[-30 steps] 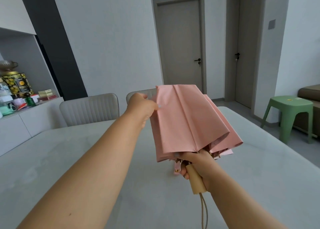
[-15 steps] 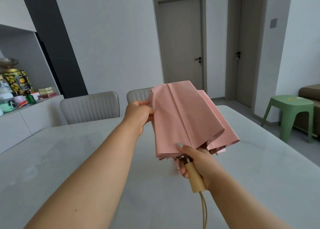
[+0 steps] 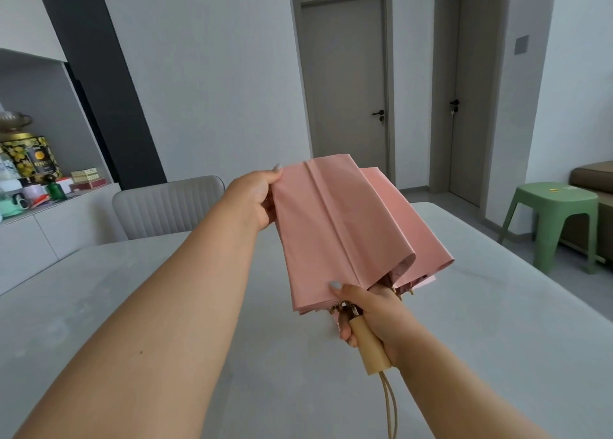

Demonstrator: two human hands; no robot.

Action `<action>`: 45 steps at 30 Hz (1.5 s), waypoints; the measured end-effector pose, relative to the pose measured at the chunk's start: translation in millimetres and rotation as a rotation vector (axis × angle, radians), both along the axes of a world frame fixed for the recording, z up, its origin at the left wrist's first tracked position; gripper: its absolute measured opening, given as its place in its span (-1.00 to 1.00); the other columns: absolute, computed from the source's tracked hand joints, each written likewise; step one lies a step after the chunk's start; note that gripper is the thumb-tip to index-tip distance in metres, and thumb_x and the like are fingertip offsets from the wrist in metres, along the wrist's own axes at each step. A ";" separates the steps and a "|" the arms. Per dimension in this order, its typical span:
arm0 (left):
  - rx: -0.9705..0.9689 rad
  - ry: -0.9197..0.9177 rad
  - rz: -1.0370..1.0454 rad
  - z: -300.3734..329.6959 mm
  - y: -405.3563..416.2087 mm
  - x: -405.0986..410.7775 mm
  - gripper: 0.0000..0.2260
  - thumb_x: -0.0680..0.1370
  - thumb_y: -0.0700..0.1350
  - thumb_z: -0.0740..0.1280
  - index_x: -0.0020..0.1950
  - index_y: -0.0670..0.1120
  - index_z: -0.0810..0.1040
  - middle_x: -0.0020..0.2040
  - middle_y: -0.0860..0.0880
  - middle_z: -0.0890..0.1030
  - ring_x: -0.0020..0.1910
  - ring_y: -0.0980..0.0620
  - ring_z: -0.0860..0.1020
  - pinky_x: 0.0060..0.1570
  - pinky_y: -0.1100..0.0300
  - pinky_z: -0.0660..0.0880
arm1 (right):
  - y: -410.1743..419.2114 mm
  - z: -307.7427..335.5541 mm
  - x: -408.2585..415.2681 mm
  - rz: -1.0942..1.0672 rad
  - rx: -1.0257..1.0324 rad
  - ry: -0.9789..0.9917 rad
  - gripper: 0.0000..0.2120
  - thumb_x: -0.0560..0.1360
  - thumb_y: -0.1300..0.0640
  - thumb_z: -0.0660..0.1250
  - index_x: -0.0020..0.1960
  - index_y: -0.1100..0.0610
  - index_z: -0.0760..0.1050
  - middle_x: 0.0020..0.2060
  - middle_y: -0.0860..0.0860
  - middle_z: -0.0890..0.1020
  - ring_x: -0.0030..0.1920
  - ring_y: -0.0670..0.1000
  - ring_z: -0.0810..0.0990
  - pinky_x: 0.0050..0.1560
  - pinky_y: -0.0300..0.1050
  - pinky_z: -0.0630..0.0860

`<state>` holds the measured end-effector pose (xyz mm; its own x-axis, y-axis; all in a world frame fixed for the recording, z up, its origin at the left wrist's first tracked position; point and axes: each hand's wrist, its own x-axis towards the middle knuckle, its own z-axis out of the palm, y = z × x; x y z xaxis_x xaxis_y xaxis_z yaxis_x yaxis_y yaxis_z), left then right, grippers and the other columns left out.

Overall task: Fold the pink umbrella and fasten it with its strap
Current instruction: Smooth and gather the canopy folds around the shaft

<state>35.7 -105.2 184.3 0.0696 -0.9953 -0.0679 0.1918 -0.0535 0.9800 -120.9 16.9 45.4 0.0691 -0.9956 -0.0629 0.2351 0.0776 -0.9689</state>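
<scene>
so, roughly midway imo: the pink umbrella (image 3: pixel 345 226) is collapsed w/ its canopy panels hanging loose, held in the air over the grey counter (image 3: pixel 99 299), canopy end pointing far, handle near. some pleats look laid flat on the left side, but the right-side panels still flare out and overlap untidily, so the folding isn't finished. the fabric isn't rolled round the shaft yet and the strap isn't fastened; can't pick the strap out for sure, maybe a small pink bit under the near edge, too hidden to tell

hands: right hand (image 3: pixel 371 309) is wrapped round the wooden handle (image 3: pixel 371 349), thumb pressed on the near edge of the canopy to pin a pleat. a beige cord loop (image 3: pixel 389 405) dangles from the handle's end. left hand (image 3: pixel 255 199) pinches the far left edge of the fabric btw fingers and thumb, pulling that panel straight

left to do, as i judge it: smooth the remaining panels one way, wind them tight round the shaft, find the strap, wrap & fasten it

containers: on the shelf at far left there's a yellow-and-black patterned tin (image 3: pixel 31 156), lid on so contents unknown, plus small boxes (image 3: pixel 86 176) & jars i can't read. also a green stool (image 3: pixel 557 219) at far right and a grey chair (image 3: pixel 169 206) behind the counter
</scene>
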 end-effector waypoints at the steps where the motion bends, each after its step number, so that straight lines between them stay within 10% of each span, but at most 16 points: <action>1: -0.001 0.011 -0.007 0.4 0.1 2.0 -0.88 0.53 -0.15 0.42 0.01 -0.16 0.57 -0.19 -0.05 0.62 -0.23 0.00 0.60 -0.24 0.12 0.57 | 0.2 0.3 0.0 -0.001 0.002 0.004 -0.59 0.44 0.08 0.44 0.15 0.30 0.42 -0.50 0.19 0.53 -0.58 0.07 0.46 -0.49 -0.15 0.47; 7: -0.186 -0.181 0.216 -11.7 -8.5 9.7 -0.87 0.43 -0.25 0.50 -0.15 -0.13 0.56 0.04 -0.22 0.66 -0.13 -0.10 0.63 -0.04 -0.03 0.63 | 2.0 3.0 2.2 -0.003 0.015 0.011 -0.63 0.46 0.13 0.42 0.17 0.27 0.41 -0.53 0.09 0.58 -0.57 0.05 0.48 -0.52 -0.16 0.47; 12: -0.504 -0.881 0.580 -29.0 22.0 -9.3 -0.72 0.50 -0.23 0.28 0.20 -0.07 0.47 0.22 -0.16 0.44 0.16 -0.16 0.46 0.15 0.03 0.46 | 4.2 3.6 6.0 -0.029 0.010 0.077 -0.71 0.49 0.10 0.40 0.09 0.23 0.42 -0.54 0.04 0.60 -0.57 0.03 0.48 -0.47 -0.14 0.49; 16: -0.584 -1.027 0.413 -52.0 39.5 -40.6 -0.54 0.57 -0.02 0.23 0.46 -0.08 0.32 0.36 -0.16 0.40 0.34 -0.19 0.34 0.31 0.03 0.27 | 3.5 4.1 5.6 -0.079 -0.010 0.116 -0.73 0.48 0.10 0.41 0.04 0.24 0.42 -0.55 0.07 0.57 -0.58 0.05 0.48 -0.47 -0.12 0.48; 20: -0.159 -0.524 0.036 -77.3 35.3 -47.6 -0.20 0.45 0.38 0.19 0.57 0.09 0.00 0.40 -0.11 0.40 0.27 -0.18 0.46 0.29 -0.15 0.41 | 3.6 6.7 5.3 -0.065 0.005 0.143 -0.72 0.48 0.07 0.38 0.03 0.25 0.44 -0.54 0.17 0.55 -0.56 0.09 0.46 -0.43 -0.12 0.48; 23: 0.015 -0.132 -0.126 -87.9 32.3 -41.6 -0.09 0.25 0.48 0.36 0.44 -0.03 0.32 0.20 -0.07 0.61 0.10 -0.12 0.62 0.15 -0.14 0.54 | 4.2 7.9 5.0 -0.035 0.030 0.151 -0.73 0.49 0.07 0.35 0.01 0.28 0.47 -0.53 0.19 0.55 -0.56 0.10 0.45 -0.42 -0.12 0.50; 26: 0.004 0.038 -0.193 -95.4 31.4 -35.7 -0.39 0.37 0.33 0.40 0.24 -0.05 0.56 0.05 -0.12 0.70 0.05 -0.16 0.66 0.15 -0.17 0.55 | 5.4 7.1 5.0 0.007 0.048 0.158 -0.70 0.49 0.06 0.34 0.02 0.30 0.48 -0.52 0.20 0.56 -0.56 0.08 0.46 -0.40 -0.12 0.51; 39: 0.014 0.221 -0.127 -96.3 31.4 -43.2 -0.44 0.32 0.23 0.45 0.20 -0.08 0.60 0.04 -0.18 0.70 0.06 -0.22 0.65 0.09 -0.18 0.57 | 5.2 7.2 -1.0 0.080 0.092 -0.072 -0.75 0.43 0.17 0.45 0.08 0.19 0.54 -0.03 0.26 0.64 -0.02 0.32 0.67 0.02 0.32 0.59; 45: -0.022 0.227 -0.258 -95.3 36.7 -39.7 -0.59 0.53 0.20 0.27 0.18 -0.07 0.61 0.01 -0.16 0.71 0.07 -0.18 0.64 0.07 -0.07 0.55 | 10.0 11.8 -3.1 0.114 -0.031 -0.075 -0.74 0.44 0.28 0.39 0.09 0.34 0.51 -0.13 0.27 0.68 -0.29 0.22 0.67 -0.49 -0.12 0.51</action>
